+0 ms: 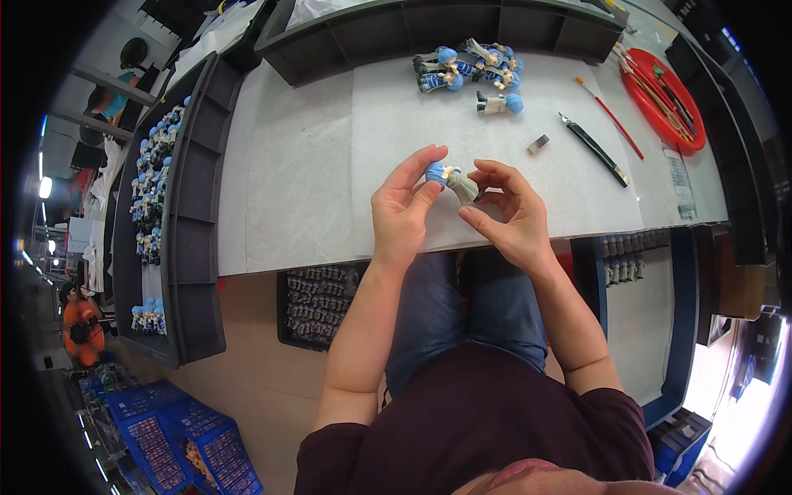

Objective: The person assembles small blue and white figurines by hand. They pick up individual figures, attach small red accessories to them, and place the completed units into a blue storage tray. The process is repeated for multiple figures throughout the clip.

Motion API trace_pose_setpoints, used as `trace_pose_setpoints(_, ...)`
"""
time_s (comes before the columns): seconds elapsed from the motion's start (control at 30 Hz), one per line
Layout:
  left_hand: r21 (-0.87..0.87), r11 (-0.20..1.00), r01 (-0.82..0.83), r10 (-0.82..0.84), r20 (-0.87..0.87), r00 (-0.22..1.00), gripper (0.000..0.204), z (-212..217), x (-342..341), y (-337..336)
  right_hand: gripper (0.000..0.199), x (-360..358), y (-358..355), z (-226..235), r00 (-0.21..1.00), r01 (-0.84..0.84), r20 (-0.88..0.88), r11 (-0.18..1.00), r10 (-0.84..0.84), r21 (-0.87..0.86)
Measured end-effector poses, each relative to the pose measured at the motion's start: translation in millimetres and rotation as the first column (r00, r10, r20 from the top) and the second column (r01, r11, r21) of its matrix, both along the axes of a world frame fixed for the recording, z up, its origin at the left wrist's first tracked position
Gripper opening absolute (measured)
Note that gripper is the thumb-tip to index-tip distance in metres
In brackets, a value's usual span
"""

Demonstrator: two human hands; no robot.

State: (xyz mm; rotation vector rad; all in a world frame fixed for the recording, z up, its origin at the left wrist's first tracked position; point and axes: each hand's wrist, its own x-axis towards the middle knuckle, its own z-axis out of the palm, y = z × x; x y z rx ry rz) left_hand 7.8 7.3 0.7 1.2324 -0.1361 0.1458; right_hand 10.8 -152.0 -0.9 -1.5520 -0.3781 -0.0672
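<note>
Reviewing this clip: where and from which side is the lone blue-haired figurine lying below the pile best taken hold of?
The lone figurine lies flat, its round blue head to the right and pale body to the left. Probably best pinched across the narrower body from above; the head is round and likelier to slip. It sits apart from the pile.

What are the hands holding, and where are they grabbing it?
A small blue-haired figurine. The left hand pinches its blue head; the right hand grips its grey body end.

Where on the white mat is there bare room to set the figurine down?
Bare mat lies left of the left hand, up to the dark tray. Another bare patch sits between the figurine pile and both hands. It is crowded right of the right hand: knife, brush, red tray.
</note>
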Motion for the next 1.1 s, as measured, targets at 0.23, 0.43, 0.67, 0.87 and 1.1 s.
trace_pose_setpoints(0.23,0.052,0.999,0.003,-0.005,0.029,1.0,0.044,2.5,-0.5,0.1,0.045,0.9,3.7,-3.8,0.999,0.043,0.02,0.999,-0.044,0.031)
trace_pose_setpoints(0.43,0.055,0.998,0.013,-0.014,0.028,1.0,0.045,0.5,0.7,1.2,0.046,0.6,2.7,-4.1,0.998,0.047,0.034,0.999,-0.046,-0.015)
trace_pose_setpoints(0.67,0.031,0.999,0.018,-0.02,0.064,0.998,0.045,1.1,-0.3,-0.6,0.047,0.9,2.4,-5.2,0.996,0.064,0.067,0.998,-0.062,-0.03)
trace_pose_setpoints(0.87,0.047,0.999,0.023,-0.027,0.089,0.996,0.043,1.5,-0.7,-0.8,0.048,1.0,2.4,-5.6,0.997,0.061,0.057,0.998,-0.06,-0.022)
trace_pose_setpoints(1.1,0.036,0.999,0.034,-0.037,0.105,0.994,0.043,2.5,-3.3,-0.7,0.048,-0.3,3.1,-5.6,0.997,0.056,0.052,0.998,-0.056,-0.015)
